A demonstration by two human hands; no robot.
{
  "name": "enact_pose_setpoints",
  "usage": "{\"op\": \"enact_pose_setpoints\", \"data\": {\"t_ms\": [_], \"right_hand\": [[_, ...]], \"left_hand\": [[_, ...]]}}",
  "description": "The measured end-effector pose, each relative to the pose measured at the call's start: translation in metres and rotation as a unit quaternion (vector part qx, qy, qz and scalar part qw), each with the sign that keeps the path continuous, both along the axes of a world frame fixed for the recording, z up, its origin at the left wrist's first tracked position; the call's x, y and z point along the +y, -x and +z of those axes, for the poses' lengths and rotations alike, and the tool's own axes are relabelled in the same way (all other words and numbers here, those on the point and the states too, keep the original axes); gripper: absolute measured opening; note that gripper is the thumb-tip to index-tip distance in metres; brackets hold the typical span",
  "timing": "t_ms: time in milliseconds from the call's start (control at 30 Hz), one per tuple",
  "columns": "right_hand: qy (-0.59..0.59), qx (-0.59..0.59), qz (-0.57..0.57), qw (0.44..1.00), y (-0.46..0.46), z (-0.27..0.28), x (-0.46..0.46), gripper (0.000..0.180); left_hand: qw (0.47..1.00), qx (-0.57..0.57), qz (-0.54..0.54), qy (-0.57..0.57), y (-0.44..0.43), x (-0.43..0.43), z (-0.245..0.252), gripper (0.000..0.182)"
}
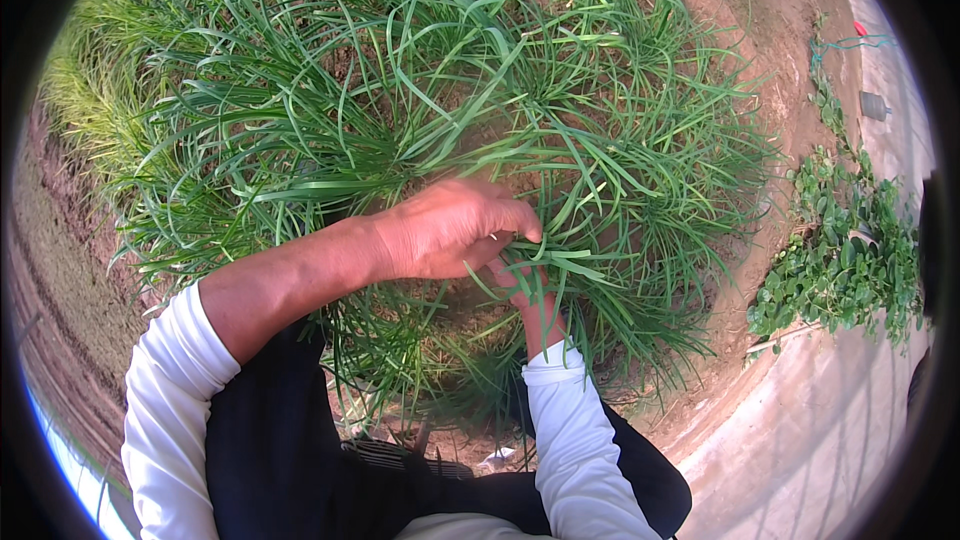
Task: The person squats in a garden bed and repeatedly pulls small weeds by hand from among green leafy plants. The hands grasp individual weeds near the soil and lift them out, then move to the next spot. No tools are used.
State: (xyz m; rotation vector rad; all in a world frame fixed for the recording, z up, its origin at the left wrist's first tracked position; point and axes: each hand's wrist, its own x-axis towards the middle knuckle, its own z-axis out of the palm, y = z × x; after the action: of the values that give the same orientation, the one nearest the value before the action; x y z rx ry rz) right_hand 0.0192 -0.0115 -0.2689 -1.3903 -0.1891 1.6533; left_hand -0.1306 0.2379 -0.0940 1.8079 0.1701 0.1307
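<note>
My left hand (pixel 457 229) reaches across the middle of the view, its fingers bent over and partly hidden, slightly blurred. A small pale tip shows beneath its fingers; what it belongs to is unclear. Just below and to the right, my right hand (pixel 517 277) is closed around a bunch of long, flat green leaves (pixel 574 262), which fan out to the right over its wrist. The two hands meet or nearly meet. Around them grow dense clumps of grass-like, chive-like plants (pixel 300 112), rooted in brown soil.
A bare soil edge (pixel 765 90) runs down the right, beside a pale paved strip (pixel 810 405). Broad-leaved creeping plants (pixel 832 270) spread over that edge. A grey cylindrical object (pixel 874 106) and a teal cord (pixel 855 43) lie farther up. My dark-trousered knees flank the plants below.
</note>
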Motion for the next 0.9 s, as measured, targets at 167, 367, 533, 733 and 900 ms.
{"op": "enact_pose_setpoints", "data": {"t_ms": [167,367,533,733,900], "right_hand": [[0.035,0.275,-0.282,0.919,0.004,-0.002,-0.005,0.061],[0.000,-0.199,0.140,0.970,0.005,0.033,0.020,0.055],[-0.034,-0.095,-0.006,0.995,0.016,0.069,0.048,0.049],[0.055,-0.152,-0.115,0.980,0.024,0.080,0.076,0.047],[0.052,-0.132,-0.118,0.983,0.030,0.063,0.064,0.048]], "left_hand": [[0.999,0.017,-0.008,-0.045,0.000,0.002,-0.001,0.034],[0.997,0.004,0.035,-0.067,0.003,0.004,-0.005,0.028],[0.935,0.145,0.149,0.288,-0.003,0.001,0.012,0.010],[0.831,0.200,0.165,0.493,0.017,0.029,0.015,0.007],[0.908,0.200,0.059,0.362,0.018,-0.020,-0.010,0.013]]}}
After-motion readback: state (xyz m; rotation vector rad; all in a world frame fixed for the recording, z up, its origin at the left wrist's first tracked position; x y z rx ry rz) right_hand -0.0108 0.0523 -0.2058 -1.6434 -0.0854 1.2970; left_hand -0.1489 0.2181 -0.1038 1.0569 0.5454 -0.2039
